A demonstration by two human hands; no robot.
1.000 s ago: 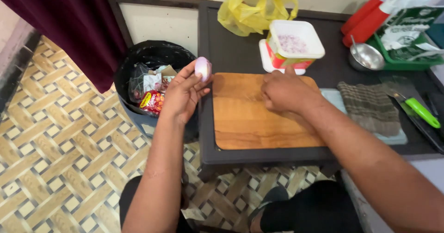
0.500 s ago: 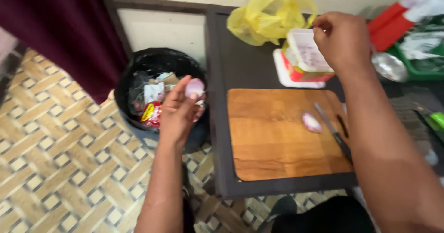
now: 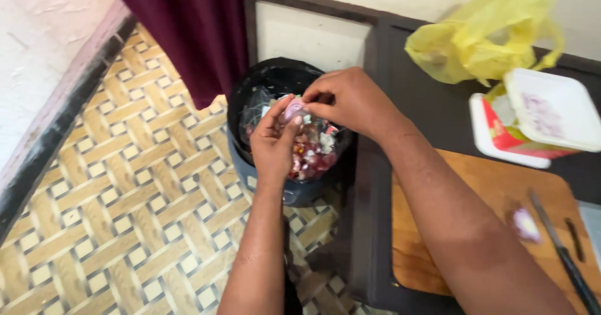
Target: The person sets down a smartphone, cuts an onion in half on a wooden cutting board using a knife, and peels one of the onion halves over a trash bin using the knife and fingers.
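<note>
Fingers (image 3: 313,100) of both hands pinch the small onion (image 3: 292,109) above the bin (image 3: 250,83).

Table edge (image 3: 366,183) (dark) bounds the bin (image 3: 250,90); floor (image 3: 125,196) open.

Right hand (image 3: 350,99): we're seeing it swinging away from the tub, now pinching the onion piece (image 3: 293,108) together with the left hand (image 3: 272,141).
Onion piece: now hanging right over the bin (image 3: 250,86).
View: we're leaning left, toward the bin.
</note>
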